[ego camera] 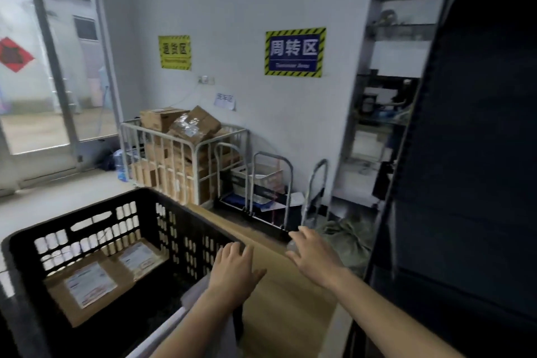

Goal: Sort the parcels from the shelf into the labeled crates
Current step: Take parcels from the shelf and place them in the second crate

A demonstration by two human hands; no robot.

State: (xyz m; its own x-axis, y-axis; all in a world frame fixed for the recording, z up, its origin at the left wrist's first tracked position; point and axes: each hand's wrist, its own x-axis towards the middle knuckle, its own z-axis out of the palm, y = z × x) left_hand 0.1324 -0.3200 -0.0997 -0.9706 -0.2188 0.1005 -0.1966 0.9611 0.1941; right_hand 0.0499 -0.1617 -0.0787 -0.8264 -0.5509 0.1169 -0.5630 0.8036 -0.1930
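A black slatted crate point(87, 229) fills the lower left. Inside it lie two flat cardboard parcels with white labels, one near point(87, 288) and one further back point(139, 259). A white sheet point(200, 296) hangs at the crate's near right wall. My left hand point(235, 267) hovers over the crate's right rim, fingers spread, holding nothing. My right hand point(313, 253) is stretched over the wooden tabletop point(279, 291) to the right of the crate, fingers apart and empty. A dark shelf unit point(476, 183) rises at the right edge; its contents are hidden in shadow.
A white metal cage cart point(186, 160) stuffed with cardboard boxes stands against the far wall. Folded hand trolleys point(270, 183) lean beside it. Open shelving point(383, 113) sits at the back right. Glass doors point(43, 67) are at the left.
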